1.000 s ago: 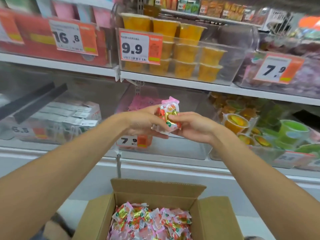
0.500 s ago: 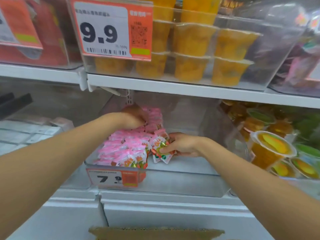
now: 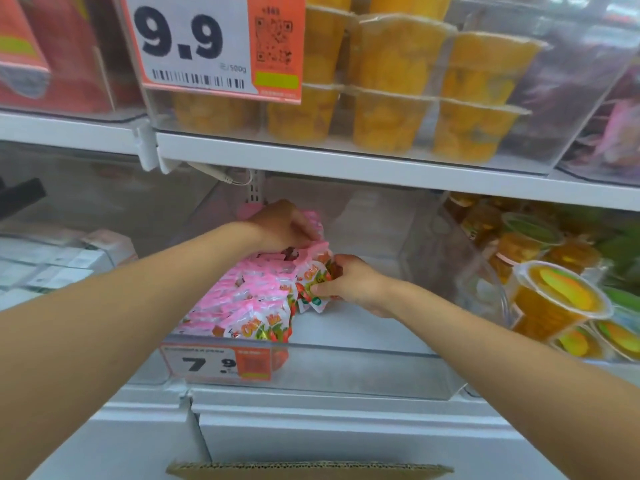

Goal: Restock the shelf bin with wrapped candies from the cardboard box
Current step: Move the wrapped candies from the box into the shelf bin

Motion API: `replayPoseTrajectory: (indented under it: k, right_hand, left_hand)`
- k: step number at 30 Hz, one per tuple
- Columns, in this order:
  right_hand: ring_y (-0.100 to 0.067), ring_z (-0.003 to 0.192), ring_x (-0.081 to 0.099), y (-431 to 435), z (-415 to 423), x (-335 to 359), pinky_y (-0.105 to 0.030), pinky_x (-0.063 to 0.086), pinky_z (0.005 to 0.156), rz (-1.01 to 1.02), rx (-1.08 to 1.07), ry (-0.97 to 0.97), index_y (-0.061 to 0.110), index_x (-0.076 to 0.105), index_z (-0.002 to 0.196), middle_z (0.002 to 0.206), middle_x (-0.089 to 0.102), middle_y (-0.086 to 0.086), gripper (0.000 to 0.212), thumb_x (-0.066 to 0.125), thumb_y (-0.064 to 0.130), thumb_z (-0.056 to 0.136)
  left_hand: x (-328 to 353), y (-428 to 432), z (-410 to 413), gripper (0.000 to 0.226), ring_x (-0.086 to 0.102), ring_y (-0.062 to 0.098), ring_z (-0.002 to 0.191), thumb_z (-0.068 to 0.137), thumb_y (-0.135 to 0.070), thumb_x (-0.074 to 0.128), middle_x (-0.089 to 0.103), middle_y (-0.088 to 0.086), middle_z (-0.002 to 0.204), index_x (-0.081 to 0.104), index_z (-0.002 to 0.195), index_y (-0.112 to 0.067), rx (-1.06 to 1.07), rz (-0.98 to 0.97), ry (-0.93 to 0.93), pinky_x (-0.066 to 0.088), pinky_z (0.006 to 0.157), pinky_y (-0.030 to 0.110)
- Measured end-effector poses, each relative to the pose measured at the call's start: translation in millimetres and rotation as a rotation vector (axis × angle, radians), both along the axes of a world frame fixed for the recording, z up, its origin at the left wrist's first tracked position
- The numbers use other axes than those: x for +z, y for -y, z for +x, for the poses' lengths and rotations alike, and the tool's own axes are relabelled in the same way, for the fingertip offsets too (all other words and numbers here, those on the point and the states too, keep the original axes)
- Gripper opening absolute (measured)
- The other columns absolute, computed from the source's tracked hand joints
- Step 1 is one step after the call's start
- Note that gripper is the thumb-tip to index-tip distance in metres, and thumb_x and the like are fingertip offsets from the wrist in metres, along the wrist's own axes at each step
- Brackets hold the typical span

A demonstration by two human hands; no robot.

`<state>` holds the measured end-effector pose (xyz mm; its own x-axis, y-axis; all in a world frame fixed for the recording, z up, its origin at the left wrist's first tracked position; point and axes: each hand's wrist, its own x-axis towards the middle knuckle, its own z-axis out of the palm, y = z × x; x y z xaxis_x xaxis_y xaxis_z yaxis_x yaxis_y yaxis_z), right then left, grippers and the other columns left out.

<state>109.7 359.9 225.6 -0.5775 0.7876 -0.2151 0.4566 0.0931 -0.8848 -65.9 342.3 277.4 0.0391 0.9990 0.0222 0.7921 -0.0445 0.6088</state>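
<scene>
At eleven o'clock, a price tag (image 3: 194,43) on the upper clear bin (image 3: 571,81) reads "9.9" and "/500g". At six o'clock, the shelf bin's (image 3: 363,372) front label (image 3: 207,363) reads "7.9".

shop: price tags (image 3: 211,46) on stocked shelves (image 3: 346,164)

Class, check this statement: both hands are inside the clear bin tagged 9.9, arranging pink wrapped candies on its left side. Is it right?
Wrong tag. The head view shows the left hand and right hand in the clear bin bearing the 7.9 tag, pink wrapped candies on its left side; the 9.9 tag hangs one shelf up.
</scene>
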Motion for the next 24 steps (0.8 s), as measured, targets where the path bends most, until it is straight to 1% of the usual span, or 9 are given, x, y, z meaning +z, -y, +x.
replayPoseTrajectory:
  k: [2, 4, 8, 10, 13, 16, 19, 22, 24]
  right_hand:
    - [-0.024, 0.107, 0.064, 0, -3, -3, -0.038, 0.051, 0.099, 0.086, 0.053, 0.132, 0.01, 0.062, 0.109, 0.116, 0.068, -0.008, 0.026, 0.072, 0.018, 0.087]
    - [-0.023, 0.108, 0.063, 0, -2, -7, -0.039, 0.049, 0.1, 0.124, 0.063, 0.24, 0.013, 0.063, 0.114, 0.116, 0.068, -0.005, 0.036, 0.073, 0.031, 0.085]
    - [-0.022, 0.095, 0.066, 2, 2, -6, -0.034, 0.056, 0.086, -0.019, 0.034, 0.08, 0.007, 0.06, 0.115, 0.113, 0.068, -0.013, 0.034, 0.074, 0.012, 0.085]
    - [-0.021, 0.097, 0.066, 3, 2, -3, -0.033, 0.055, 0.089, -0.025, 0.029, 0.068, 0.009, 0.061, 0.109, 0.112, 0.068, -0.01, 0.027, 0.073, 0.01, 0.086]
    - [-0.021, 0.103, 0.065, 3, 1, 0, -0.033, 0.051, 0.097, 0.089, 0.025, 0.188, 0.007, 0.067, 0.107, 0.112, 0.07, -0.005, 0.026, 0.074, 0.021, 0.086]
    - [-0.02, 0.093, 0.068, 2, 3, 2, -0.034, 0.054, 0.092, 0.116, 0.008, 0.211, 0.01, 0.069, 0.093, 0.101, 0.072, -0.005, 0.022, 0.081, 0.022, 0.079]
    - [-0.022, 0.092, 0.07, -1, 4, 0, -0.042, 0.056, 0.09, 0.19, -0.041, 0.196, 0.01, 0.068, 0.096, 0.099, 0.074, -0.005, 0.034, 0.087, 0.021, 0.07]
    - [-0.02, 0.09, 0.069, 1, 8, 2, -0.039, 0.056, 0.088, 0.235, -0.029, 0.213, 0.008, 0.07, 0.097, 0.096, 0.074, -0.006, 0.029, 0.082, 0.025, 0.077]
    - [-0.016, 0.073, 0.06, 2, 11, 6, -0.028, 0.051, 0.069, 0.24, -0.013, 0.267, 0.002, 0.066, 0.081, 0.081, 0.069, -0.009, 0.031, 0.075, 0.032, 0.085]
  left_hand:
    - [-3, 2, 0, 0.023, 0.062, 0.012, 0.106, 0.093, -0.017, 0.065, 0.069, -0.006, 0.112, 0.073, 0.114, -0.017, 0.015, -0.007, 0.011, 0.04, 0.095, 0.018]
    - [-3, 4, -4, 0.025, 0.061, 0.01, 0.112, 0.093, -0.022, 0.066, 0.067, -0.005, 0.125, 0.072, 0.117, -0.022, 0.031, -0.04, 0.047, 0.04, 0.1, 0.019]
    - [8, 15, -7, 0.052, 0.056, 0.009, 0.121, 0.083, -0.034, 0.076, 0.06, -0.011, 0.134, 0.061, 0.132, -0.029, -0.042, -0.159, -0.055, 0.038, 0.109, 0.026]
    - [9, 20, -8, 0.066, 0.054, 0.011, 0.124, 0.081, -0.028, 0.079, 0.056, -0.009, 0.139, 0.05, 0.141, -0.032, -0.069, -0.226, -0.105, 0.04, 0.107, 0.025]
    - [5, 23, -7, 0.071, 0.058, 0.015, 0.115, 0.084, -0.012, 0.075, 0.058, -0.001, 0.135, 0.045, 0.145, -0.034, -0.057, -0.223, -0.154, 0.051, 0.093, 0.025]
    - [3, 23, 0, 0.07, 0.063, 0.016, 0.104, 0.082, -0.007, 0.076, 0.064, 0.0, 0.123, 0.049, 0.142, -0.031, -0.043, -0.151, -0.189, 0.055, 0.079, 0.023]
    - [0, 22, 2, 0.066, 0.062, 0.015, 0.103, 0.082, -0.015, 0.079, 0.065, 0.001, 0.123, 0.052, 0.14, -0.028, -0.02, -0.107, -0.184, 0.052, 0.087, 0.024]
    - [-1, 22, -2, 0.062, 0.061, 0.015, 0.107, 0.08, -0.027, 0.081, 0.065, 0.001, 0.126, 0.055, 0.137, -0.027, 0.003, -0.096, -0.093, 0.048, 0.095, 0.025]
    - [-1, 23, -3, 0.065, 0.061, 0.015, 0.111, 0.078, -0.031, 0.082, 0.063, 0.0, 0.128, 0.055, 0.137, -0.028, -0.01, -0.118, -0.07, 0.047, 0.097, 0.025]
